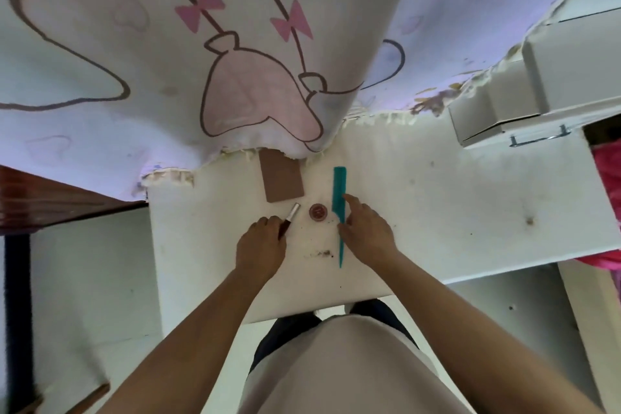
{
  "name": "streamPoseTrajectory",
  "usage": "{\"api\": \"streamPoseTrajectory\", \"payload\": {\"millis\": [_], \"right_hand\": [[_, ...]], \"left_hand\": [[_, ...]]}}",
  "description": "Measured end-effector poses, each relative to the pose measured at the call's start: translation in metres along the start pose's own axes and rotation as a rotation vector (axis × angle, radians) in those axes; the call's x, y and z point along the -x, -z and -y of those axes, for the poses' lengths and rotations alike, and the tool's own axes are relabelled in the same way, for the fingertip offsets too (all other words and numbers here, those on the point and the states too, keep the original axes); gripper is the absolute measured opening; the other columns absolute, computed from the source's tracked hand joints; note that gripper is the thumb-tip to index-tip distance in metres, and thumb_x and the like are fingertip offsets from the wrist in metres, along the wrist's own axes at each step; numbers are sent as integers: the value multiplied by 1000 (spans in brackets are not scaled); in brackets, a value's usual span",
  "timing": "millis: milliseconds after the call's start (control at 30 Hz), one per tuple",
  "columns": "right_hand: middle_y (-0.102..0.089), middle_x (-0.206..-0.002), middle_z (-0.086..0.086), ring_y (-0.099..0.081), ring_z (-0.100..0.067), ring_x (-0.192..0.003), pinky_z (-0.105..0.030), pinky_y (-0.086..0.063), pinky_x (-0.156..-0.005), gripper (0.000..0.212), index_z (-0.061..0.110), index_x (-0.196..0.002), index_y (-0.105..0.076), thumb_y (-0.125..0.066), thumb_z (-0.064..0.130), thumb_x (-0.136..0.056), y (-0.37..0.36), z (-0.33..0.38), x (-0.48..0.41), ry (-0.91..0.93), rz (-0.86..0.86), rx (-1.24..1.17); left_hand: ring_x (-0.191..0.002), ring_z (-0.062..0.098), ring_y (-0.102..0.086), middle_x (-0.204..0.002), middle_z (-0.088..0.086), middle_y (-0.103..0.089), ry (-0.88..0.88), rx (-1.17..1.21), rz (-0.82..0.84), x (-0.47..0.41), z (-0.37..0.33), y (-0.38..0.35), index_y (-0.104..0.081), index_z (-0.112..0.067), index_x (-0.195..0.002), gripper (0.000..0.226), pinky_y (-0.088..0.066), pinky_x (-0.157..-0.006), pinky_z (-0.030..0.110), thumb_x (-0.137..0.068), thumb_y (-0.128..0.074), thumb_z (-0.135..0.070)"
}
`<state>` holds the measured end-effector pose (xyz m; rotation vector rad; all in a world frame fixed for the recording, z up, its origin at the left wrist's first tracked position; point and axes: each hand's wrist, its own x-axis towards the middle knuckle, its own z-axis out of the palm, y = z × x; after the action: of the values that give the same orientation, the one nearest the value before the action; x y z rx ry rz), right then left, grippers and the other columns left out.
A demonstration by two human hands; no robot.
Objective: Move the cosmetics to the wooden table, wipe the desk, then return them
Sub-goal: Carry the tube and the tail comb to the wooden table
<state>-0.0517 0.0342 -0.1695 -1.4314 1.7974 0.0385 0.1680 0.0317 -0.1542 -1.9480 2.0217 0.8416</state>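
Observation:
On the white desk (453, 212) lie a brown flat palette (281, 176), a small round reddish pot (318, 211), a teal tail comb (338, 212) and a lipstick tube (289, 218) with a silver cap and dark body. My left hand (260, 245) has its fingers curled round the dark end of the lipstick tube. Beside the comb, my right hand (366, 232) touches its handle with thumb and fingers; the index finger points forward. The pot sits between my hands, untouched.
A cartoon-print curtain (201, 60) hangs over the desk's far edge, covering the palette's top. A white box (497, 111) stands at the back right. A dark wooden table (40, 198) is at the left. Dark crumbs (322, 253) lie near the desk's front.

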Motion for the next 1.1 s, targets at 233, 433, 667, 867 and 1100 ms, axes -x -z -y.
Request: {"api": "streamPoseTrajectory", "payload": {"millis": [233, 433, 667, 867, 1100], "right_hand": [[-69, -99, 0, -63, -20, -85, -32, -51, -70, 47, 20, -123, -51, -69, 30, -80, -5, -5, 5, -214, -103, -150], [-69, -82, 7, -57, -9, -59, -19, -39, -45, 23, 17, -82, -73, -68, 39, -80, 12, -3, 11, -262, -81, -105], [-65, -85, 13, -63, -9, -79, -26, -53, -69, 11, 31, -92, -60, -66, 36, -85, 57, 32, 36, -30, -170, -218], [-64, -74, 15, -62, 0, -63, -10, -40, -50, 14, 42, -81, -54, -64, 37, -88, 75, 93, 37, 315, -96, -251], [-68, -89, 8, -71, -12, -75, -45, -59, -77, 12, 25, -95, -57, -67, 31, -92, 21, 186, 64, 592, 154, -324]], "left_hand": [[-76, 25, -56, -90, 7, -58, -67, 108, -33, 6, 13, -4, -59, -9, -100, 14, -43, -62, 34, -91, -57, -20], [-79, 21, -59, -94, -1, -59, -33, 209, -143, 19, 21, 14, -61, -15, -104, 18, -47, -66, 34, -87, -61, -23], [-68, 10, -54, -86, -9, -55, 6, 405, -403, 37, 19, 72, -60, -19, -98, 15, -35, -58, 20, -84, -66, -20], [-68, 5, -60, -78, -13, -61, 182, 632, -715, 86, 25, 102, -57, -26, -93, 17, -48, -65, 27, -84, -69, -17], [-67, -4, -61, -72, -15, -63, 500, 753, -964, 193, 68, 86, -53, -37, -91, 24, -41, -56, 19, -87, -67, -18]]}}
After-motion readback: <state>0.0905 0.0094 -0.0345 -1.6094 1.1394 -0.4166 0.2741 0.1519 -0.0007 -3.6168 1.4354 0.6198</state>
